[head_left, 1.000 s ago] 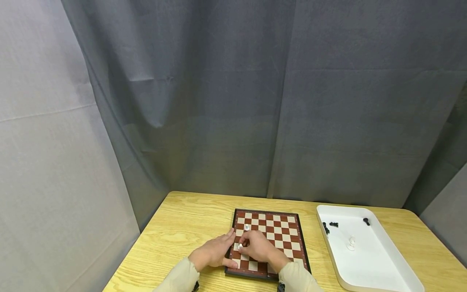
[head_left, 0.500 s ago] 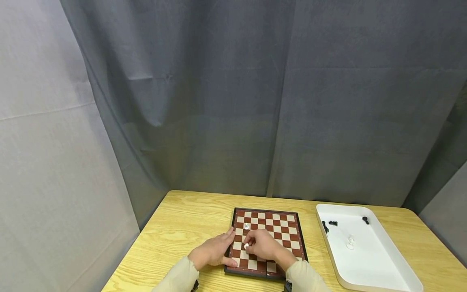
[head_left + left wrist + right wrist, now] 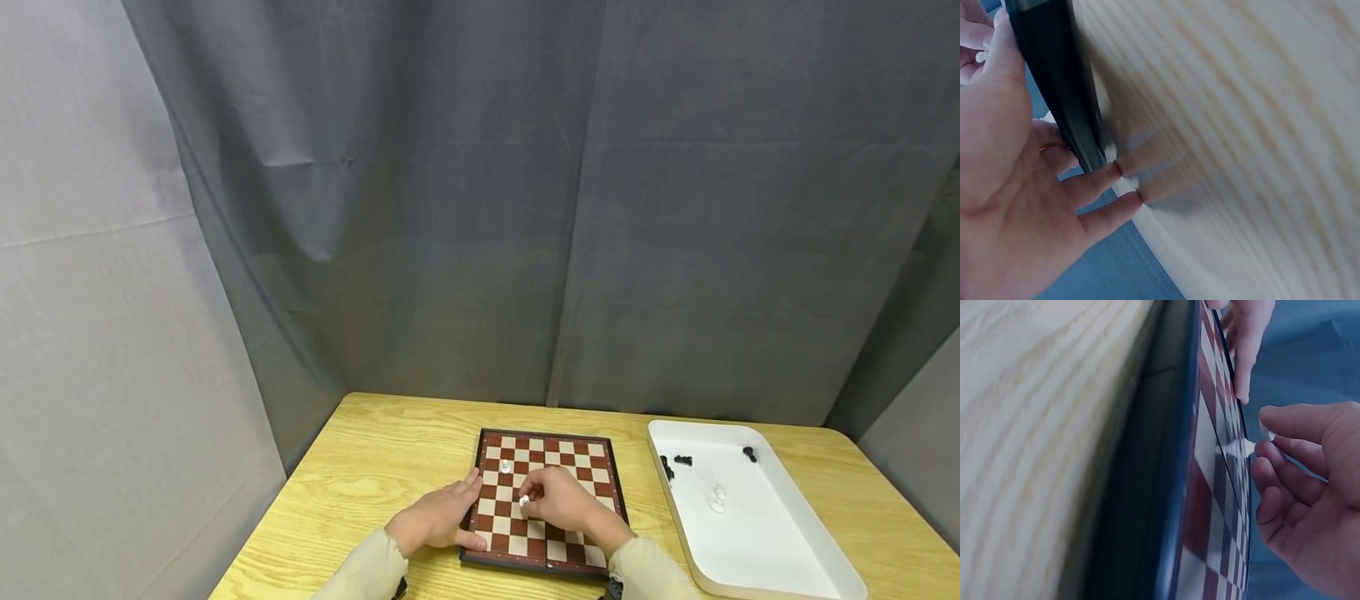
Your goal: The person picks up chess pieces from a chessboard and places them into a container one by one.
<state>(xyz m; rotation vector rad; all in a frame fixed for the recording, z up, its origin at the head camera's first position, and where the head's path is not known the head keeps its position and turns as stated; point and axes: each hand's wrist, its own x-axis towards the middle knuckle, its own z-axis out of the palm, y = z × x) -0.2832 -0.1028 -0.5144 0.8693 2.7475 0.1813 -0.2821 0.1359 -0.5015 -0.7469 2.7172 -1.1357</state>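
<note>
A brown-and-cream chessboard [image 3: 525, 546] with a dark frame lies on the table. My left hand [image 3: 442, 514] rests along its left side, the thumb over the near left corner and the other fingers extended along the edge. Fingertips [image 3: 1130, 199] of that hand touch the wood. My right hand [image 3: 562, 502] is over the middle of the board, pinching a small white chess piece [image 3: 524, 501] between thumb and index finger. In the right wrist view, this white piece [image 3: 1266, 429] is partly hidden by the fingers. Another white piece [image 3: 506, 467] stands on the board's left half, farther back.
To the right, a white tray [image 3: 780, 558] holds several black chess pieces [image 3: 682, 460] near its far end and white pieces [image 3: 717, 498] near the middle. Wooden table [image 3: 405, 425] surrounds the board. A grey curtain [image 3: 450, 250] hangs behind it.
My right hand has moved to the right across the board with the white chess piece, from the left columns toward the middle. My left hand stays at the board's edge.
</note>
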